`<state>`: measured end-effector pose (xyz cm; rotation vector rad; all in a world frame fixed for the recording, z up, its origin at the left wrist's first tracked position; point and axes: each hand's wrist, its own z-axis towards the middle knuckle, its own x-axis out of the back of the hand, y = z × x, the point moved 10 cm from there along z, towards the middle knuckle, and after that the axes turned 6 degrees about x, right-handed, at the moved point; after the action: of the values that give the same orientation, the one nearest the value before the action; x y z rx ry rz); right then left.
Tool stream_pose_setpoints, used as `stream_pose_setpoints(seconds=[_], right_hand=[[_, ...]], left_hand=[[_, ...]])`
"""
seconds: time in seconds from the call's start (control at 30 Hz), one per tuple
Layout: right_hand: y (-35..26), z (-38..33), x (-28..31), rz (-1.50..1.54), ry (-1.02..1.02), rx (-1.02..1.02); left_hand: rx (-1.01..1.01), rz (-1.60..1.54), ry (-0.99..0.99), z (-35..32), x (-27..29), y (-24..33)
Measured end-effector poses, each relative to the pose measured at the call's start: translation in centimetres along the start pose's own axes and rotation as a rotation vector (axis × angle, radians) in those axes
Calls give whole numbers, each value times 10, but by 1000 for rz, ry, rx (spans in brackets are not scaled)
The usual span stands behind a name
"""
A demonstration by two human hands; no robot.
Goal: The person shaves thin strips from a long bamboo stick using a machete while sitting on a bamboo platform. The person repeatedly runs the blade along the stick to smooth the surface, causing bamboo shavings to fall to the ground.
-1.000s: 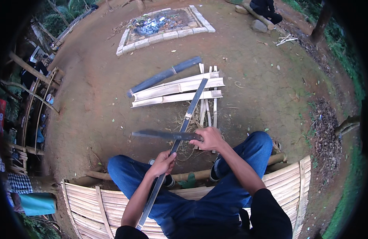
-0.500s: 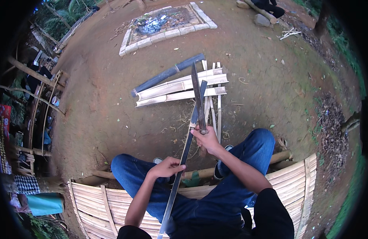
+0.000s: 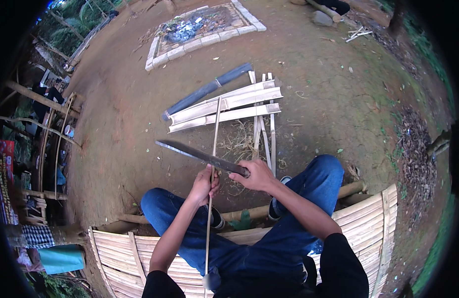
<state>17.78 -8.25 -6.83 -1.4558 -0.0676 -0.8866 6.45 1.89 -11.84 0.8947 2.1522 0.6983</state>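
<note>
Teal cloth (image 3: 63,259): hanging, well left of the fingers of the left hand (image 3: 202,186); clear of the work.
Knife (image 3: 190,152): long blade, tip pointing left; crosses the bamboo strip (image 3: 216,124) just beyond the left fingers. Contact with strip: can't tell. Main risk: a slip toward the body could cut those fingers, caused by hard pressure or a glancing edge.
Left hand: fingers closed round the strip. Grip too loose, strip could roll under the blade.
Dark bamboo length (image 3: 207,92): on the ground, well beyond the left fingers.
Bamboo strip: narrow, runs through the left fingers; far end beyond them, near end back over the lap. Could bend or snap if cut too deep, being so thin.
Split bamboo (image 3: 229,103): pale pieces beyond both hands' fingers.
Right hand (image 3: 257,175): fingers wrapped on the knife handle, right of the left fingers. Slack grip could twist the blade.
Loose strips (image 3: 272,134): on the ground beyond the right fingers.
</note>
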Motion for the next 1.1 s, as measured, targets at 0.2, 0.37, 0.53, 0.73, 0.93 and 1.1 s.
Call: stream_pose_setpoints(seconds=[0.2, 0.37, 0.53, 0.73, 0.93, 1.1], right_hand=[[1, 2, -28, -168, -109, 52], [-18, 3, -32, -262, -142, 139], [4, 11, -29, -363, -129, 139], [-2, 10, -25, -409, -77, 189], [-19, 3, -36, -390, -90, 232], [44, 15, -5, -316, 56, -136]], left_hand=[[218, -107, -133, -13, 24, -13], [171, 230, -3, -14, 30, -19], [-18, 602, 81, -10, 36, -7], [-113, 686, 107, -12, 28, 9], [-133, 609, 137, -20, 28, 7], [-264, 767, 164, -26, 29, 24]])
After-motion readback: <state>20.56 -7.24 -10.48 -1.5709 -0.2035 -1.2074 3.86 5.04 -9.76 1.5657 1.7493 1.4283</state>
